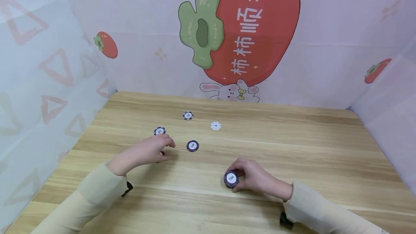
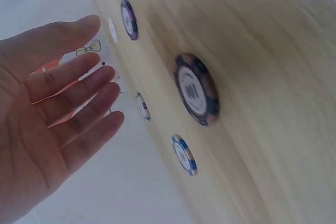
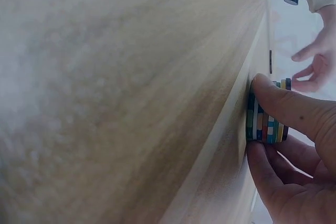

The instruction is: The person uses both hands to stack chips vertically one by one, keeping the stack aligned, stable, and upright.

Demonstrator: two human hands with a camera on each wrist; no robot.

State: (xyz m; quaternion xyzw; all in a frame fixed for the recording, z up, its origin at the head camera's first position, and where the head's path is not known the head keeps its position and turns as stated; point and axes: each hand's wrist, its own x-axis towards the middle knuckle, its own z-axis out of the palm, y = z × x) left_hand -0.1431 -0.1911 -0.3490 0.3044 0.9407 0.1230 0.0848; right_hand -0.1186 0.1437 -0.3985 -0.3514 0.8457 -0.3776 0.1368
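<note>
Your right hand [image 1: 256, 180] had its thumb and fingers [image 3: 286, 111] curled round a short stack of chips [image 1: 231, 179], pinching its striped edges while it stood on the wooden table [image 1: 292, 147]. The top chip read 500. That stack serves as the landmark here.

Your left hand [image 1: 149, 151] was to the left of the stack and a little farther from you, fingers [image 2: 79, 85] straight and loosely spread, holding nothing. Under it lay a dark chip with orange marks [image 2: 196, 88], close to the fingertips but, as far as the wrist view showed, not yet touched.

Beyond the stack and to its left lay a purple chip [image 1: 193, 146] marked 500. Farther out that way were a blue-edged chip [image 1: 159, 131], a white chip [image 1: 215, 126] marked 5, and another dark chip [image 1: 188, 115] whose number was too small to read.

By my judgement, you were gathering loose chips onto the stack, steadying it with the right hand. The next move would call for closing the left fingers on the chip beneath them and lifting it cleanly off the flat wood.

The backdrop [image 1: 247, 28] carried a red persimmon with Chinese characters, partly cut off at the top.
</note>
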